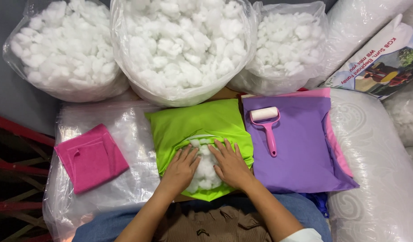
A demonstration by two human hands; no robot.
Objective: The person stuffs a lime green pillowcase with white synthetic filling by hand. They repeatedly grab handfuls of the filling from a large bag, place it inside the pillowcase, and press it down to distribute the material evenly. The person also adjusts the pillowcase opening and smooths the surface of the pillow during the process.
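A: Centre of view: my left hand (181, 168) and right hand (231, 165) lie flat, fingers spread, palms down. What do they bear on?

B: Both press the white fibre stuffing (205, 170) that bulges from the open mouth of the lime-green cushion cover (199, 123). Neither hand is closed on anything; they only rest and push.

A: Where does the cover sit?

B: Just in front of my lap, on a clear plastic sheet (125, 134), its closed end toward 12 o'clock and its mouth toward me.

A: How do I judge its handling?

B: Very light, soft and springy; the stuffing likely rebounds when released and sheds tufts. The fabric looks thin and limp, so I would grip the green edges at either side of the opening, not the fill.

A: Surroundings?

B: At 3 o'clock, touching the green cover, a purple cover (300, 152) with a pink lint roller (267, 127) lying on it. At 9 o'clock, well apart, a folded pink cover (90, 157). From 10 to 1 o'clock, three clear bags of stuffing (181, 45).
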